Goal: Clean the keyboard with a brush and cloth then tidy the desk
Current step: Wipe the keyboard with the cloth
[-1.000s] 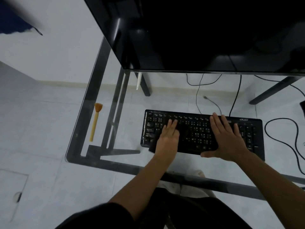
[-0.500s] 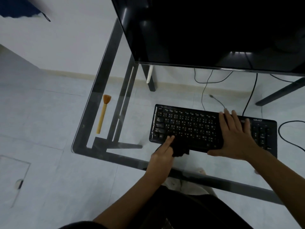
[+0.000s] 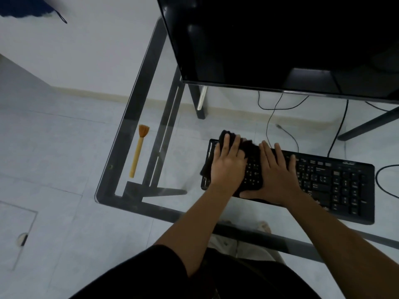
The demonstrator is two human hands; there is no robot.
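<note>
Left hand (image 3: 228, 162), fingers spread flat, presses black cloth (image 3: 250, 145) on keyboard (image 3: 323, 182) top-left corner, prob. wiping. Right hand (image 3: 278, 175), fingers splayed, steadies it mid-worktop; brush (image 3: 138, 152) parked by left edge.

1. A big dark monitor (image 3: 280, 39) fills the top right, screen black, with faint reflections along its lower edge.
2. Under the glass, thin black cables (image 3: 272, 117) trail across the pale tiled floor (image 3: 54, 147).
3. A heavier cable (image 3: 386, 186) loops in from the right edge.
4. Along the far side runs a beige skirting strip (image 3: 97, 93) at the foot of the white wall (image 3: 97, 50).
5. Bottom left, a floor hatch (image 3: 15, 234) with a small round pull.
</note>
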